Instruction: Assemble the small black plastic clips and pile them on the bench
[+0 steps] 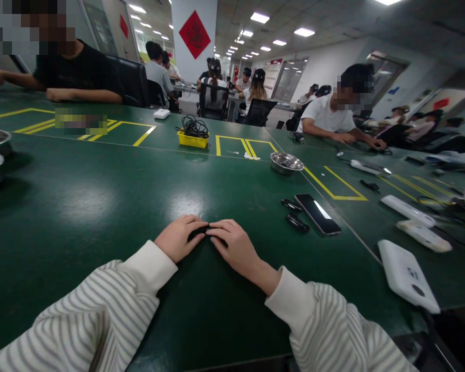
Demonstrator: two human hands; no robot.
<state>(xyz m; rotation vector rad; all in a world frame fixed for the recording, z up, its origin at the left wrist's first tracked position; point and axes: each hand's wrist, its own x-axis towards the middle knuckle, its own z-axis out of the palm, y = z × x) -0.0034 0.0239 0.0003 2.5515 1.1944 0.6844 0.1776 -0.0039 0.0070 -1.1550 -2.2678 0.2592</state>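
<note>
1. Striped sleeves [101, 310] lie nearest, one on each forearm, both resting on the green table [101, 206].
2. Left hand [180, 236] and right hand [232, 245] meet fingertip to fingertip on the table; both curl closed around a small black object [201, 231] pinched between them; most of it is hidden by the fingers, so what it is cannot be told.
3. Right of the grip and a little beyond it lies a black phone [316, 213], with two small black pieces [294, 214] just beside its near edge.
4. Farther beyond the grip, to the right, stands a metal bowl [286, 163]; straight beyond it, a yellow tray [192, 138] holding black cables.
5. Well to the right of the grip lies a white box [407, 274]; other people sit around the far side of the table.
</note>
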